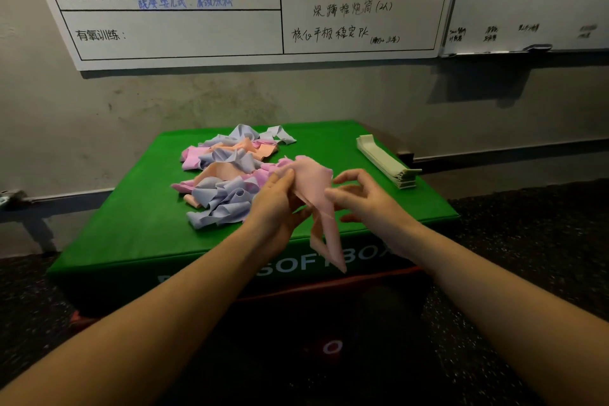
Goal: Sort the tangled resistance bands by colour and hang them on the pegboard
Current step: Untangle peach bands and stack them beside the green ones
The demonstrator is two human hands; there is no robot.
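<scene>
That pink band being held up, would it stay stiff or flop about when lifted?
Likely floppy: the pink band drapes from the left hand and hangs in a limp fold. Probably light, since the fingers hold it loosely. The pile lies crumpled, suggesting thin, soft material.

I see a green padded box (148, 227) with white lettering serving as worktop, on dark speckled flooring (534, 241). Behind it, two white handwritten whiteboards (204, 30) hang on the grey concrete wall (296, 95).
</scene>
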